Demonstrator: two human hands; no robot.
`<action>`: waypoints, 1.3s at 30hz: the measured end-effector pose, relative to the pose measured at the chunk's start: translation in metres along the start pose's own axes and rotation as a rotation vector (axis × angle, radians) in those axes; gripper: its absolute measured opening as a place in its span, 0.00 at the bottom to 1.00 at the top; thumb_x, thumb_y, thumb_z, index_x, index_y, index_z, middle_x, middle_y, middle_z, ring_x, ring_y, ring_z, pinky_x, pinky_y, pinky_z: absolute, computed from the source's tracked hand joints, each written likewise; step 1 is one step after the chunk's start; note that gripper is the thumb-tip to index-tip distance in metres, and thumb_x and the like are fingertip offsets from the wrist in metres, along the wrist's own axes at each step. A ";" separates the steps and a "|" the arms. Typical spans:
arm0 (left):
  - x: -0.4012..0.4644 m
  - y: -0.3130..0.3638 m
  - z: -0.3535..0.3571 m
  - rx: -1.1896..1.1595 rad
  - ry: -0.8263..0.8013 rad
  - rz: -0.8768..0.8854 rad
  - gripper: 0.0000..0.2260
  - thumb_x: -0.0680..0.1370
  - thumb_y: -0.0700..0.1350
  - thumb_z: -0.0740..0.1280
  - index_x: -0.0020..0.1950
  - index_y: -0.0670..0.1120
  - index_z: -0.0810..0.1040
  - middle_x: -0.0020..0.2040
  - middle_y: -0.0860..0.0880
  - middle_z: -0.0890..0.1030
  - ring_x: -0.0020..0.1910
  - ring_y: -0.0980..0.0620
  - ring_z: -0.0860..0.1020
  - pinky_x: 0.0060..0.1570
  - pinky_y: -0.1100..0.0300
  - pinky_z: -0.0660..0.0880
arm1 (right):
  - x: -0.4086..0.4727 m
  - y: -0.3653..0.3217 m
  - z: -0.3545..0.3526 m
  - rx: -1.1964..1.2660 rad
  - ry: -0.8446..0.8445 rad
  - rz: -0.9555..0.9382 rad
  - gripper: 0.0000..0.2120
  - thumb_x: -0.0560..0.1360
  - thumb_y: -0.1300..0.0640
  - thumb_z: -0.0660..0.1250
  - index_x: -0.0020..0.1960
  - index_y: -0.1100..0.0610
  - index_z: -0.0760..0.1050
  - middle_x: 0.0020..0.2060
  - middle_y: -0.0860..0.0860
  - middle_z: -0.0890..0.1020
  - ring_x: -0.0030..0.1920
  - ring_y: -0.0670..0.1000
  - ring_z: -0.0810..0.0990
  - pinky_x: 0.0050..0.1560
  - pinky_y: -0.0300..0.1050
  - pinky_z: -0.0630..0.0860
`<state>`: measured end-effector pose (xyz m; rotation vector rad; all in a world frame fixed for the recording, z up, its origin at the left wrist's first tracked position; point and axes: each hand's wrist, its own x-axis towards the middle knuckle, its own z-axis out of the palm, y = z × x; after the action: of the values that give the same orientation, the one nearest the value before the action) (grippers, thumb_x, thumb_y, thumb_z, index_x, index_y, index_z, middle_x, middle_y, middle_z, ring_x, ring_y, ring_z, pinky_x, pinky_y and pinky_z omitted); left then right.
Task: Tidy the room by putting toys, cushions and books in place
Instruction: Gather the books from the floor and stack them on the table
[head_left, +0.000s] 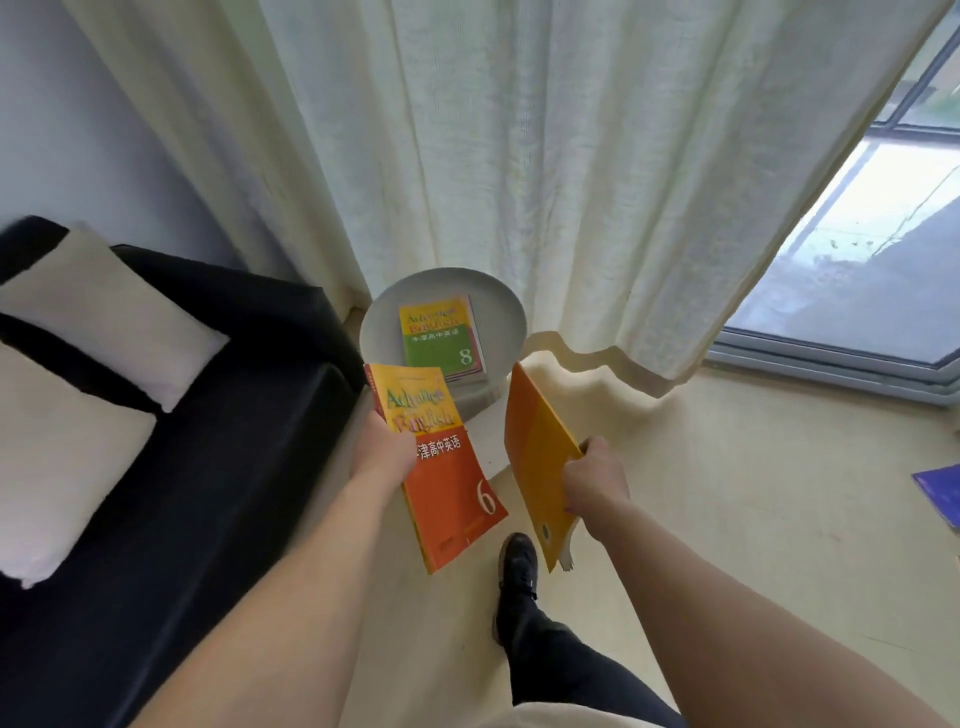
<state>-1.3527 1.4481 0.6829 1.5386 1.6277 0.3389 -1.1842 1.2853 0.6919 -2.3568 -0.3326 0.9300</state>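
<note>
Books (447, 467) in both hands hang short of round table's rim (511, 304).

Black sofa (218, 467); cream cushions (109, 312); green-yellow book (441, 335); orange book (540, 462).

Bright daylight enters through the window (857, 249) and glows through the curtain (519, 156); wide-angle bending curves the edges, and the picture is slightly soft.

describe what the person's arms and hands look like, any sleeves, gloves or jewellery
Both forearms are bare up to the frame edge, with no sleeve in view. The left hand and right hand wear no gloves, and no watch, ring or bracelet shows on either wrist. Nothing else is worn on the arms.
</note>
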 end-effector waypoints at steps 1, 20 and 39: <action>0.019 0.007 0.000 0.010 0.000 -0.015 0.08 0.80 0.47 0.67 0.57 0.50 0.71 0.53 0.49 0.81 0.45 0.50 0.80 0.42 0.55 0.78 | 0.015 -0.014 0.004 0.002 -0.009 -0.007 0.06 0.81 0.56 0.59 0.56 0.49 0.65 0.50 0.51 0.75 0.47 0.54 0.78 0.51 0.55 0.81; 0.414 0.100 0.044 -0.173 -0.235 -0.144 0.08 0.77 0.43 0.69 0.51 0.55 0.74 0.50 0.50 0.84 0.46 0.48 0.84 0.48 0.47 0.82 | 0.287 -0.243 0.095 0.111 0.135 0.018 0.03 0.83 0.54 0.54 0.55 0.49 0.65 0.46 0.48 0.74 0.41 0.48 0.75 0.42 0.48 0.74; 0.603 -0.024 0.184 0.157 -0.240 -0.254 0.10 0.78 0.50 0.68 0.55 0.47 0.74 0.57 0.44 0.80 0.53 0.43 0.80 0.51 0.51 0.77 | 0.422 -0.208 0.265 0.128 0.175 -0.019 0.05 0.83 0.53 0.54 0.49 0.45 0.66 0.39 0.45 0.78 0.40 0.46 0.78 0.38 0.47 0.76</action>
<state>-1.1667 1.9313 0.3224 1.4036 1.6626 -0.1095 -1.0641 1.7421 0.4307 -2.2931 -0.2191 0.7083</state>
